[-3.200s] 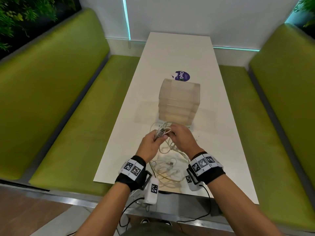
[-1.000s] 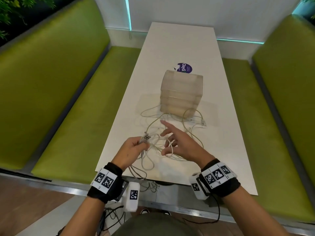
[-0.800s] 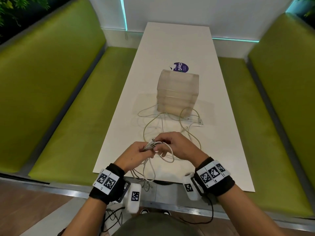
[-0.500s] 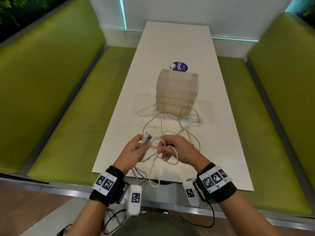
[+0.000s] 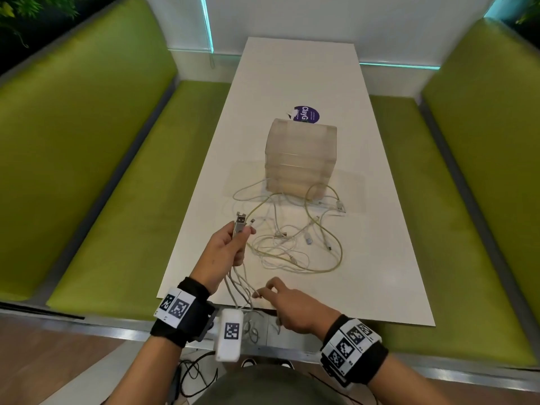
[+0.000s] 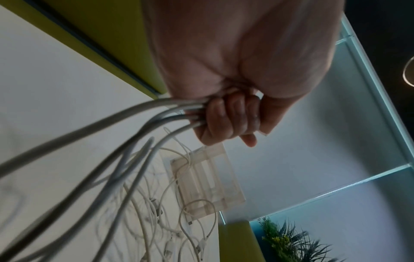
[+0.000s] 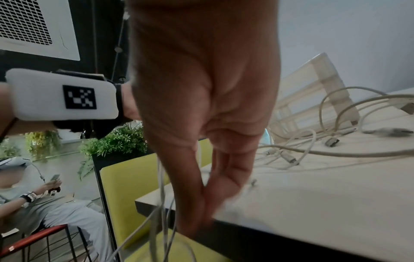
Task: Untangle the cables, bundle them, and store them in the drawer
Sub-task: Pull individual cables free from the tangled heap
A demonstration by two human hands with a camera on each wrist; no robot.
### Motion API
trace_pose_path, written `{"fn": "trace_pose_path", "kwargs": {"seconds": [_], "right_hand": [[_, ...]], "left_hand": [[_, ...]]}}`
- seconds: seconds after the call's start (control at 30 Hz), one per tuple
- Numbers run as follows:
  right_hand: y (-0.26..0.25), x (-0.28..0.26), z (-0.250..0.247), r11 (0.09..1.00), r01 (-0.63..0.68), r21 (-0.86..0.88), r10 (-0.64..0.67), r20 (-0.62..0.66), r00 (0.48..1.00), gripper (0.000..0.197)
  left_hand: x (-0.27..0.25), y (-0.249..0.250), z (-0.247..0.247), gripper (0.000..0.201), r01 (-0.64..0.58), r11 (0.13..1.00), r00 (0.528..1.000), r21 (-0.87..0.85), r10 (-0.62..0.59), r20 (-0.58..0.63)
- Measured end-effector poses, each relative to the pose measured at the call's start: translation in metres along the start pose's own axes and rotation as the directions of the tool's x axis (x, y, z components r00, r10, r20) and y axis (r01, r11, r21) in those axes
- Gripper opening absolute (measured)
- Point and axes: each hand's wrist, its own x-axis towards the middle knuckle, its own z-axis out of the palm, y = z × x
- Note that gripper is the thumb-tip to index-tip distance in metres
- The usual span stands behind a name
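My left hand (image 5: pixel 230 247) grips several white cable ends in a fist, and their USB plugs (image 5: pixel 240 222) stick up above it. The strands (image 6: pixel 112 141) hang from its fingers (image 6: pixel 228 120) over the table's near edge. A loose tangle of white and yellowish cables (image 5: pixel 295 244) lies on the white table (image 5: pixel 380 273), in front of the translucent drawer unit (image 5: pixel 301 159), whose drawers are closed. My right hand (image 5: pixel 263 293) is low at the near edge with its fingers (image 7: pixel 226 177) stretched out beside the hanging strands, and I see nothing held in it.
A purple round sticker (image 5: pixel 305 114) lies behind the drawer unit. Green benches (image 5: pixel 102 200) flank the table on both sides. A person (image 7: pixel 33 203) sits beyond the bench in the right wrist view. Some strands (image 7: pixel 161 221) dangle below the table edge.
My right hand has let go of the cable loop and dropped back to the near table edge. My left hand keeps the plug ends and has lifted them slightly.
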Motion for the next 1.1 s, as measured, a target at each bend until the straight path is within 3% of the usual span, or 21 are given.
{"fn": "trace_pose_path", "kwargs": {"seconds": [0.07, 0.13, 0.23, 0.3, 0.43, 0.57, 0.63, 0.77, 0.97, 1.1], "right_hand": [[0.0, -0.005, -0.003, 0.998, -0.01, -0.066, 0.018, 0.116, 0.993, 0.087], [0.0, -0.008, -0.009, 0.999, -0.002, -0.036, 0.009, 0.179, 0.984, 0.088], [0.004, -0.009, -0.022, 0.986, -0.063, 0.152, 0.033, 0.198, 0.98, 0.052], [0.009, -0.007, -0.029, 0.972, -0.1, 0.211, 0.076, 0.118, 0.99, 0.027], [0.017, -0.001, -0.036, 0.929, -0.16, 0.335, 0.228, -0.174, 0.958, 0.024], [0.013, 0.004, -0.04, 0.891, -0.009, 0.454, 0.151, -0.278, 0.949, 0.052], [0.007, 0.008, -0.04, 0.883, 0.069, 0.464, 0.105, -0.338, 0.935, 0.049], [-0.006, 0.016, -0.04, 0.848, 0.146, 0.509, 0.131, -0.469, 0.873, 0.031], [-0.012, 0.023, -0.03, 0.891, 0.1, 0.443, 0.018, -0.255, 0.967, 0.029], [-0.009, 0.022, -0.027, 0.855, 0.19, 0.482, -0.061, -0.27, 0.961, 0.013]], "left_hand": [[0.0, 0.001, -0.002, 0.018, 0.011, 0.999, 1.0, -0.032, -0.012, -0.014], [0.0, 0.002, -0.003, 0.02, 0.02, 0.997, 0.999, -0.07, -0.021, -0.026], [-0.001, 0.005, -0.002, 0.02, 0.031, 0.99, 0.999, -0.14, -0.035, -0.026], [0.0, 0.005, -0.001, 0.021, 0.03, 0.985, 0.999, -0.17, -0.032, -0.01], [0.0, 0.002, -0.004, 0.019, 0.029, 0.981, 1.0, -0.193, -0.026, 0.014], [-0.001, 0.003, -0.005, 0.022, 0.041, 0.98, 0.999, -0.195, -0.037, 0.027], [-0.002, 0.003, -0.005, 0.021, 0.042, 0.979, 0.999, -0.199, -0.037, 0.027], [-0.002, 0.005, -0.005, 0.018, 0.028, 0.966, 1.0, -0.257, -0.024, 0.018], [-0.001, 0.006, -0.006, 0.015, 0.022, 0.961, 1.0, -0.276, -0.02, 0.011], [-0.001, 0.006, -0.008, 0.015, 0.026, 0.96, 1.0, -0.278, -0.022, 0.015]]}}
